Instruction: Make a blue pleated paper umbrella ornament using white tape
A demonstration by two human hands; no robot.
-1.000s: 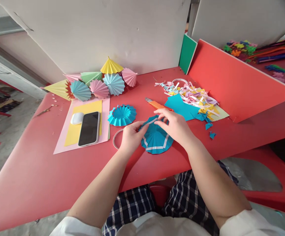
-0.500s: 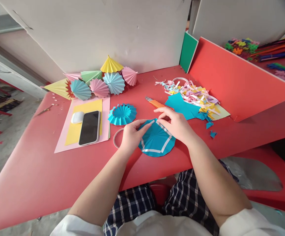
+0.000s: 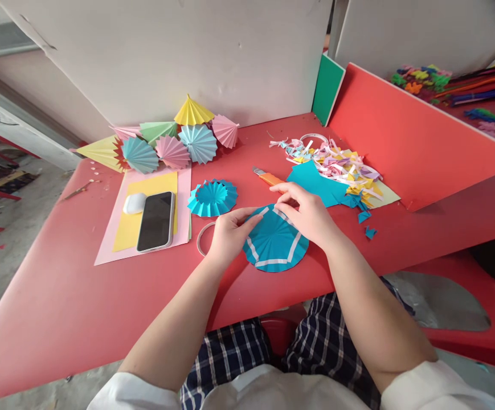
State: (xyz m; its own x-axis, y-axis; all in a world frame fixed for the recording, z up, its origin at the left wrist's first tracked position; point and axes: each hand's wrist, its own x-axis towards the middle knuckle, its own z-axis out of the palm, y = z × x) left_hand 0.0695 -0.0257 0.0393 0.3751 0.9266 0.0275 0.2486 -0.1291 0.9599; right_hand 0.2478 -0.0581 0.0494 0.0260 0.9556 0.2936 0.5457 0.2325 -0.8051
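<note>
A round blue pleated paper disc (image 3: 276, 242) lies on the table in front of me, with strips of white tape (image 3: 271, 262) stuck near its rim. My left hand (image 3: 230, 232) pinches the disc's upper left edge between thumb and fingers. At the top edge, my right hand (image 3: 305, 213) has its thumb and forefinger closed on the rim beside a tape strip. A tape roll (image 3: 201, 234) lies partly behind my left hand. Just beyond the disc sits a blue pleated paper ring (image 3: 213, 198). An orange utility knife (image 3: 270, 179) is above my right hand.
Several folded paper umbrellas (image 3: 198, 144) stand at the back left. A phone (image 3: 156, 222) and a white case (image 3: 135, 203) rest on coloured paper sheets. Blue paper (image 3: 315, 182) and paper scraps (image 3: 336, 162) lie before a red board (image 3: 418, 136).
The blue disc has turned slightly and shifted a little to the right. My right fingers have curled in closer to its rim; the left hand has barely moved.
</note>
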